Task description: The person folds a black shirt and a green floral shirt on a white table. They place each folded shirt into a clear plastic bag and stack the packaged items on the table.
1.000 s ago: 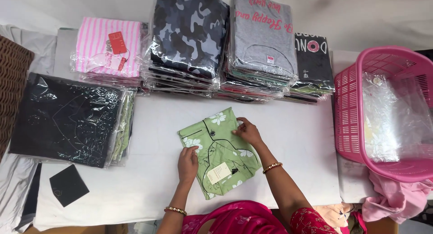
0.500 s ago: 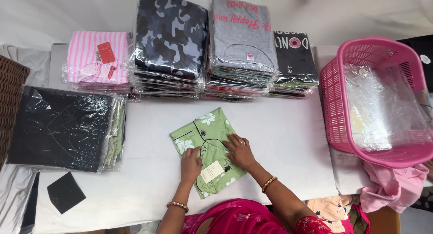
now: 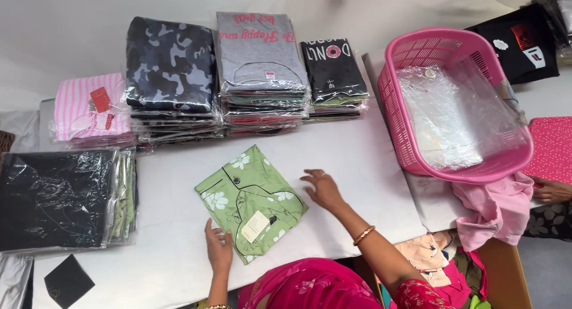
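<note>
A folded light-green floral garment (image 3: pixel 250 199) with a paper tag lies on the white table (image 3: pixel 357 166) in front of me. My left hand (image 3: pixel 219 249) rests flat on the table, its fingers touching the garment's near-left edge. My right hand (image 3: pixel 322 188) hovers open just right of the garment, fingers spread, holding nothing.
Stacks of bagged folded clothes line the back: pink striped (image 3: pixel 92 109), camouflage (image 3: pixel 171 70), grey (image 3: pixel 259 53), black printed (image 3: pixel 332 70). A black bagged pile (image 3: pixel 56 199) sits at left. A pink basket (image 3: pixel 417 154) with clear plastic bags stands at right. Another person's hand (image 3: pixel 551 190) shows at far right.
My right hand has lifted off the green garment and moved right. The left hand slid down to the garment's near edge. The camera view has shifted, showing more of the right side.
</note>
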